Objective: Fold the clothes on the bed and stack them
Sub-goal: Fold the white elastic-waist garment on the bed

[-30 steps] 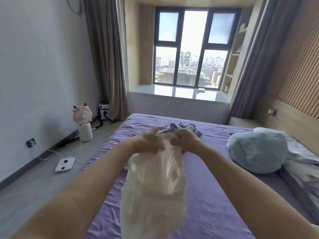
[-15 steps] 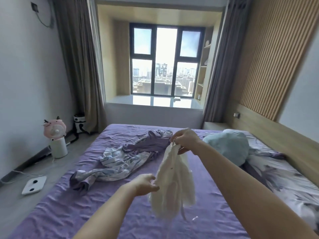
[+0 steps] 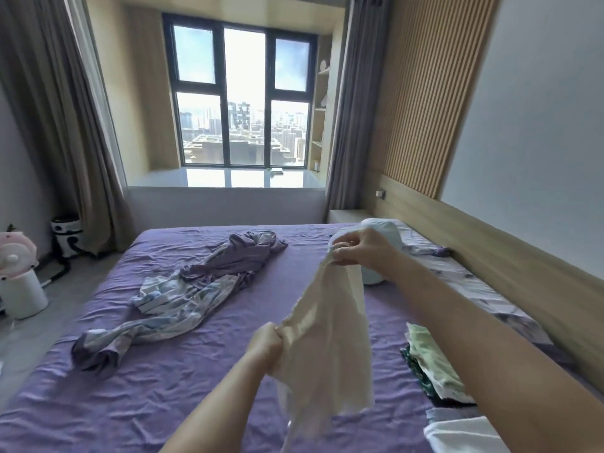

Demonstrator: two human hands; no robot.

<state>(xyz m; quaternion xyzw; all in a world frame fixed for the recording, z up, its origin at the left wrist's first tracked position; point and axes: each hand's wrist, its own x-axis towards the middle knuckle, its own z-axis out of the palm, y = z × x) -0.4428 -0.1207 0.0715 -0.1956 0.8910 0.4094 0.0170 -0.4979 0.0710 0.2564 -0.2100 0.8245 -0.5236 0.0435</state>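
The step in hand looks like the spreading-out of one garment before folding: a thin cream-coloured fabric garment (image 3: 327, 335) hangs in the air above the purple-sheeted bed (image 3: 163, 393), stretched between two hands; the right hand (image 3: 361, 248), at about one o'clock from the garment's middle, pinches its upper edge with closed fingertips; the left hand (image 3: 266, 343), at about nine o'clock, is fisted tight on a side edge; the next move, I judge, calls for finding matching corners, laying the cloth flat on the bare sheet and halving it. Counted: one garment held; one loose tangle of crumpled purple and pale printed clothes (image 3: 183, 289) at ten o'clock, its pieces too entwined to number; one stack of folded green-patterned clothes (image 3: 431, 364) at three o'clock; one folded white cloth (image 3: 464, 434) at five o'clock; one pale blue rounded pillow (image 3: 385, 233) at one o'clock.
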